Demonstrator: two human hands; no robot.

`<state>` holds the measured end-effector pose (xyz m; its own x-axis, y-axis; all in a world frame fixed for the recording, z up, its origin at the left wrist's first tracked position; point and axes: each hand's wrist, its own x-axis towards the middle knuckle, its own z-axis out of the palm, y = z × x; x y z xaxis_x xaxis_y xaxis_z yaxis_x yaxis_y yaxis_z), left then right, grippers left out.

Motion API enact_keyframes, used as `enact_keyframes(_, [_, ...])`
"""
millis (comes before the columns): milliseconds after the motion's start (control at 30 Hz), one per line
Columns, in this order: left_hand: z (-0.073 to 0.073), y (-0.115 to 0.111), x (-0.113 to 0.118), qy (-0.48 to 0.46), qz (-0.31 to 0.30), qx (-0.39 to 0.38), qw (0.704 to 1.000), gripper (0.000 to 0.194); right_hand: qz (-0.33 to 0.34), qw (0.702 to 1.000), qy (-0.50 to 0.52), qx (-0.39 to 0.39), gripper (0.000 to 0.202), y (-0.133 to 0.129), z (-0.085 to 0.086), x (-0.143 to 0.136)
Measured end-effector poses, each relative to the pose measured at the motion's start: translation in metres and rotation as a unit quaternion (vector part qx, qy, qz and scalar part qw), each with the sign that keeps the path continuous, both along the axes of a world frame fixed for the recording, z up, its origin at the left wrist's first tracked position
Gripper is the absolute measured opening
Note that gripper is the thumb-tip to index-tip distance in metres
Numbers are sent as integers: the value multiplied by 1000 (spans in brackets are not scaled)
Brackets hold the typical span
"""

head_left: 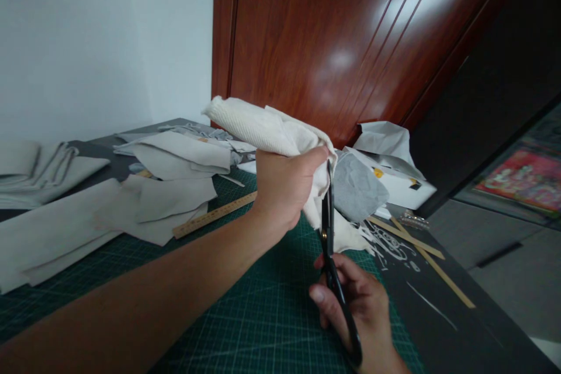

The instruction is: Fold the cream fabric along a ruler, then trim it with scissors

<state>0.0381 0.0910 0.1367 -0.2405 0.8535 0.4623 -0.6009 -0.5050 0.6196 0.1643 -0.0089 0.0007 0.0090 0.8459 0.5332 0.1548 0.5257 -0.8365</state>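
My left hand is closed around a bunched piece of white ribbed fabric, held up above the cutting mat. The cloth's rolled end points to the upper left, and a loose part hangs down below my fingers. My right hand grips a pair of black scissors by the handles. Their blades point upward and lie against the edge of the fabric, close to my left thumb. The cloth partly hides the blade tips.
Under my hands lies a green cutting mat. Pale fabric pieces and a wooden ruler are on the left. To the right are a grey cloth, a white box, thin scraps and wooden strips. A brown door stands behind.
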Motion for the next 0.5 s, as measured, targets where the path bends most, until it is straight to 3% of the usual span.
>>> enact_keyframes(133, [-3, -7, -8, -18, 21, -21, 999, 24, 18, 999, -26, -14, 29, -3, 3, -1])
enact_keyframes(367, [-7, -14, -20, -47, 23, -36, 998, 26, 33, 999, -33, 6, 30, -2, -16, -1])
enact_keyframes(500, [-8, -13, -22, -37, 35, -44, 998, 25, 35, 999, -42, 2, 29, -3, -16, 0])
